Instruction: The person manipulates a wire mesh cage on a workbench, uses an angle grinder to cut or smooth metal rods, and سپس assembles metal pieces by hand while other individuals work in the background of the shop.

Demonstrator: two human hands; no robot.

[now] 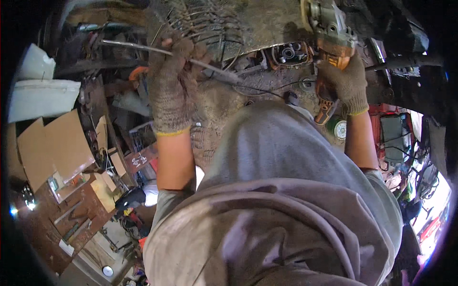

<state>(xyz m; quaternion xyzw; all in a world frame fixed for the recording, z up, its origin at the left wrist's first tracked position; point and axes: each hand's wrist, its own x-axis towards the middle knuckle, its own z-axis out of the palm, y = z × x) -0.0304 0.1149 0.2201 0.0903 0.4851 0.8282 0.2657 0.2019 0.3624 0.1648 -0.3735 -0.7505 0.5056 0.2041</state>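
My left hand (175,88), in a dirty knitted work glove with a yellow cuff, is closed around a thin metal rod (210,66). The rod lies slanted across the fingers, its bright end to the left and its darker end toward the middle. My right hand (346,83), in a matching glove, grips an orange and black angle grinder (336,47) by its body. The grinder's metal head points away from me, at the top edge. Its handle end hangs below my palm. Rod and grinder are well apart.
Bent wire coils (205,24) and a worn metal plate (267,24) lie ahead. Beyond my knees are a round metal part (288,52) and a dark cable (260,91). A green round object (339,128) sits below the grinder. Cardboard sheets (57,148) and a brown bench (43,229) with tools stand left.
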